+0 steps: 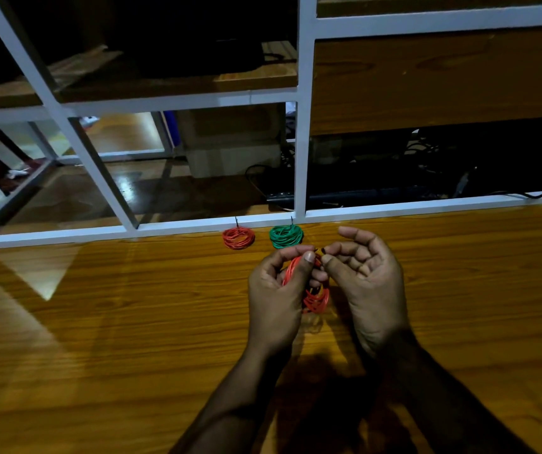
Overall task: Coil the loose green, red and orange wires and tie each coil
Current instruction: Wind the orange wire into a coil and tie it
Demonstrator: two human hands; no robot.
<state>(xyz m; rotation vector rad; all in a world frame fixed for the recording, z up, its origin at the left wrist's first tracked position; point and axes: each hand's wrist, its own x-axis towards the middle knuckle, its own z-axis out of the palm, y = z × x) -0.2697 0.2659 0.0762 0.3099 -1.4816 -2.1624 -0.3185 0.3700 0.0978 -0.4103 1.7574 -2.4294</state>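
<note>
So, glossy wood-grain tabletop [115,322] fills the lower half of frame, w/ streaky reflections at left. Along its far edge runs a white-painted metal frame [300,126] of square bars; behind it, wooden shelves and dark clutter in the upper part of frame, too dim to tell what.

Three wire coils total, all thin plastic-coated wire wound in small round loops. Two lie flat on the table at centre, close to the white bar: a red coil of wire [239,237] at left and a green coil of wire [286,235] just right of it, apart from each other, each w/ a short dark tie end sticking up.

Third, an orange-red coil of wire [315,299], is held above the table just below centre, between both hands. Left hand [276,290] has fingers curled round the coil's upper part, thumb pressing on the strands. Right hand [368,276] is palm up, thumb and forefinger pinching a small dark tie bit at the coil's top, other fingers loosely curled. Thumb tips nearly touching.
</note>
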